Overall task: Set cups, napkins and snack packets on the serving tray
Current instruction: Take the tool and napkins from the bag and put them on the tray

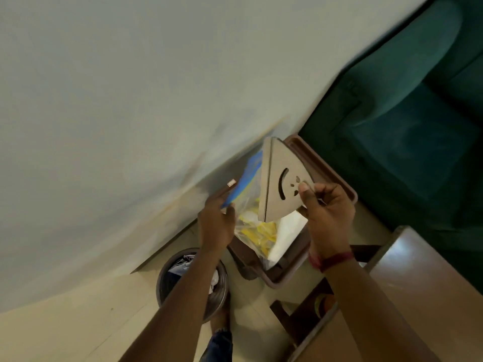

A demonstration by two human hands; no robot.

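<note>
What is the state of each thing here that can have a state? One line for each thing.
left hand: grips the blue top of the snack packet.
right hand: pinches the triangular holder.
snack packet: lies partly in the serving tray.
triangular holder: held in the air over the tray.
white napkins: lie in the tray, under the holder.
waste bin: stands on the floor, rubbish inside.

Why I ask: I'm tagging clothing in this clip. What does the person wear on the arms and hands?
The left forearm and the right forearm are bare, with no sleeves in view. The right hand has a dark red thread band round its wrist. The left hand has a bare wrist. No gloves or watch show.
</note>
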